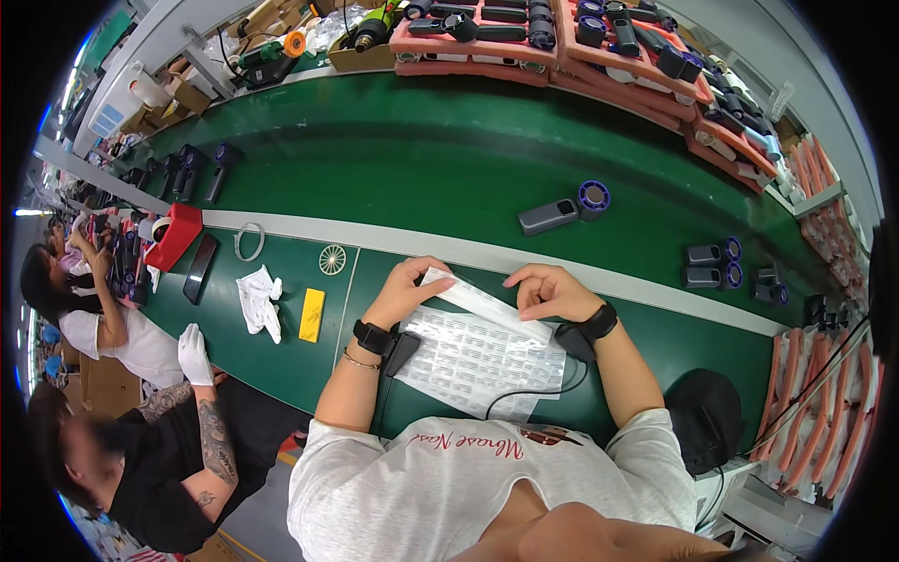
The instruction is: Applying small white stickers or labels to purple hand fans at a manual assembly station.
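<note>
White and narrow, the strip (487, 303) slants in front of the person, above the printed sheets (473, 354) on the green worktop (660, 347). The left grip (410, 286) is narrowed to a pinch, thumb and fingers on the strip's left end, probably to steady it. The right grip (559, 294) curls loosely by the other end, only partly closed; I cannot tell whether it has hold of an edge. The sheets lie just below both, seemingly for easy reach. The yellow block (313, 315), white glove (259, 300) and pale wheel (332, 259) sit off to the left, perhaps out of the way, while a grey fan (550, 218) lies beyond the rail (375, 242)
</note>
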`<act>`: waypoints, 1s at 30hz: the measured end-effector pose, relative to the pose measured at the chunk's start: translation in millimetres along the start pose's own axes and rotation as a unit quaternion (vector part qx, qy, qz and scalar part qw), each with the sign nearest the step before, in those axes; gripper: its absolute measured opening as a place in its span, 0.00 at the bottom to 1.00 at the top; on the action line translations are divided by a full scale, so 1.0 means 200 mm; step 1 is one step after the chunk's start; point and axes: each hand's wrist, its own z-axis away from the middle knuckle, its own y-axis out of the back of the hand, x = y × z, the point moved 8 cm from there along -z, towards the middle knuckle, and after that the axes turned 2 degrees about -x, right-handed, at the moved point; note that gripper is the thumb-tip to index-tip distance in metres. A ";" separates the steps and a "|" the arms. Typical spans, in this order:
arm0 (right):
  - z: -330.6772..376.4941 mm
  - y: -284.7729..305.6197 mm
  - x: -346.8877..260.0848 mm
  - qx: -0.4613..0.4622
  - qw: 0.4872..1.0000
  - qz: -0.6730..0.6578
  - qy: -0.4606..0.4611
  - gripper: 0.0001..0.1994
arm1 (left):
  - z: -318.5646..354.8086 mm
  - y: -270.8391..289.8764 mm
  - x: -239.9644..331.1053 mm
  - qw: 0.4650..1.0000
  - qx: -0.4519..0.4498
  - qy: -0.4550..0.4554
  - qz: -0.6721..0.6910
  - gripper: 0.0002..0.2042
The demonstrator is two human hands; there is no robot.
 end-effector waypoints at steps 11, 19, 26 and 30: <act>-0.04 0.13 0.06 0.006 0.970 -0.223 0.101 0.26 | 0.01 0.02 0.01 1.000 -0.007 0.004 0.006 0.08; 0.00 0.17 0.08 0.075 0.968 -0.226 0.077 0.24 | 0.01 0.01 -0.03 1.000 -0.015 -0.016 0.019 0.09; -0.01 0.17 0.06 0.067 0.966 -0.237 0.084 0.22 | 0.00 0.00 0.02 0.996 -0.026 -0.037 0.077 0.10; -0.01 0.17 0.06 0.077 0.967 -0.226 0.084 0.23 | 0.00 -0.01 0.04 0.996 -0.026 -0.045 0.074 0.10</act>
